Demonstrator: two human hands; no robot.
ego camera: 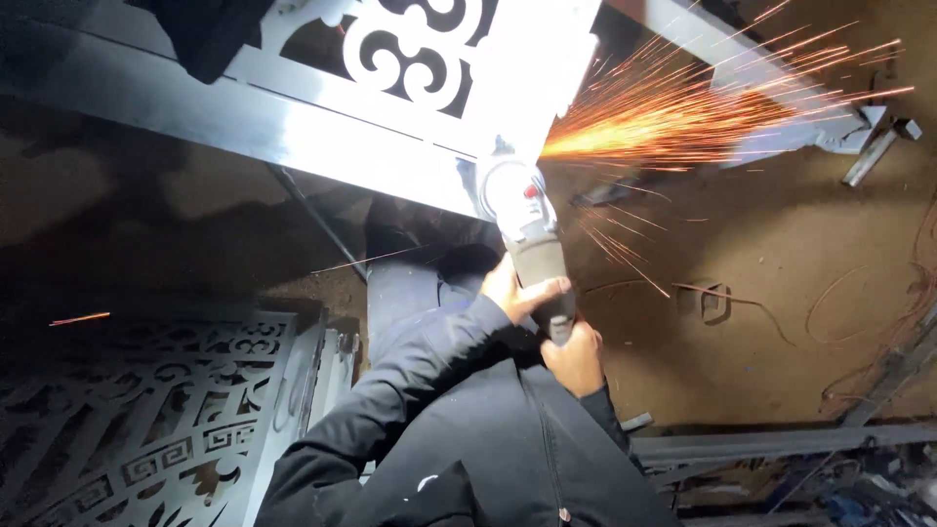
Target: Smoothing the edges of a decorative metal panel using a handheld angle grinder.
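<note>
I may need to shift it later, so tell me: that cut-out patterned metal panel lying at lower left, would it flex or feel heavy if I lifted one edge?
The patterned panel would probably stay fairly stiff, since a solid frame borders the fretwork. It likely feels heavy for its thinness, being broad sheet metal. The cut edges may be sharp, and the open pattern could snag fingers.

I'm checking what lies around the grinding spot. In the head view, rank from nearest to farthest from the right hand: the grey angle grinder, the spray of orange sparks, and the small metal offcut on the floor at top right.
1. Grey angle grinder: gripped by the right hand, just ahead of it.
2. Spray of orange sparks: farther ahead, fanning right.
3. Small metal offcut: farthest, top right on the floor.
</note>
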